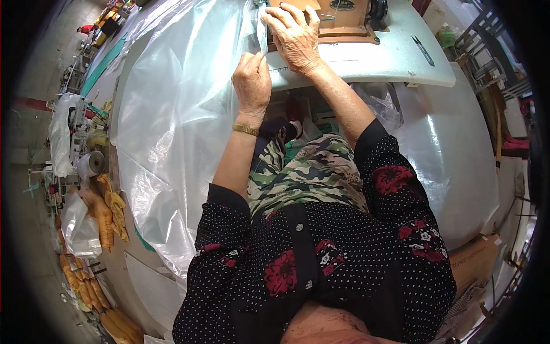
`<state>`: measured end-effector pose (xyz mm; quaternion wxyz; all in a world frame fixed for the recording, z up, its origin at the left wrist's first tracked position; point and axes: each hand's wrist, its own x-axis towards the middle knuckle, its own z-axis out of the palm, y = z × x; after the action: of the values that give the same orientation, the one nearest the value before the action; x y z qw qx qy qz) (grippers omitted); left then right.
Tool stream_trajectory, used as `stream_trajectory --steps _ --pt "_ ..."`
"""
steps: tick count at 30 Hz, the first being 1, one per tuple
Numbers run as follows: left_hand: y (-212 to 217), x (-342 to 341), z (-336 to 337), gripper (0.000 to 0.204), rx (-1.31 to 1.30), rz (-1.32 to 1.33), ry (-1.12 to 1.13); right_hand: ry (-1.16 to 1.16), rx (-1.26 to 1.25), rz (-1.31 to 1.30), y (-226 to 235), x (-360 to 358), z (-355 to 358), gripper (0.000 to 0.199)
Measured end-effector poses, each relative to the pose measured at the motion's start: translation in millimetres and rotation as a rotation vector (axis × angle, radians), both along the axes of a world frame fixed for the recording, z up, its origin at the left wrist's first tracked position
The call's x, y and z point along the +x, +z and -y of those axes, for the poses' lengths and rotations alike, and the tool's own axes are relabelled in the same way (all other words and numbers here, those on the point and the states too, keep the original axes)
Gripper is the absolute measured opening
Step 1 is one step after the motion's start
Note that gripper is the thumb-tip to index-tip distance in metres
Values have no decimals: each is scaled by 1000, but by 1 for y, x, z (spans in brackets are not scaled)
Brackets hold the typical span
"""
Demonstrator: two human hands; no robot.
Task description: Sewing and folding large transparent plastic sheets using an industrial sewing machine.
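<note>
A large sheet of clear plastic film [172, 109] drapes over the left side of the work table and down toward the floor. My left hand [252, 80] is closed, pinching the right edge of this film just in front of a brown sewing machine [344, 20]. Farther forward, my right hand [295, 40] reaches up beside the machine's left end. Its fingers are spread and bent, with their tips near the film's edge; the thumb is mostly hidden. The needle area is concealed behind the right hand.
A small dark pair of thread snips [423, 50] lies right of the machine on the pale table [395, 69]. More translucent plastic [441, 166] hangs at the right. Left on the floor side are a plastic roll [91, 164] and yellow-orange bundles [103, 218]. A cardboard box [475, 261] stands lower right.
</note>
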<state>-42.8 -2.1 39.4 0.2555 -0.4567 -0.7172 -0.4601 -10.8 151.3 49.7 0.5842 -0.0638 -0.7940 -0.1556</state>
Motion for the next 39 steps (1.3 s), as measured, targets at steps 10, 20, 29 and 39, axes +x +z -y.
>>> stream_trajectory --steps 10,20,29,39 --pt "13 -10 -7 5 -115 -155 0 240 -326 16 9 -2 10 34" --pt "18 -13 -12 14 -194 -245 40 257 -369 101 18 0 17 38" --pt "22 -21 -12 4 -252 -321 70 194 -328 181 15 1 20 45" --pt "34 -29 -15 4 -266 -337 63 49 -204 107 -6 -24 7 31"
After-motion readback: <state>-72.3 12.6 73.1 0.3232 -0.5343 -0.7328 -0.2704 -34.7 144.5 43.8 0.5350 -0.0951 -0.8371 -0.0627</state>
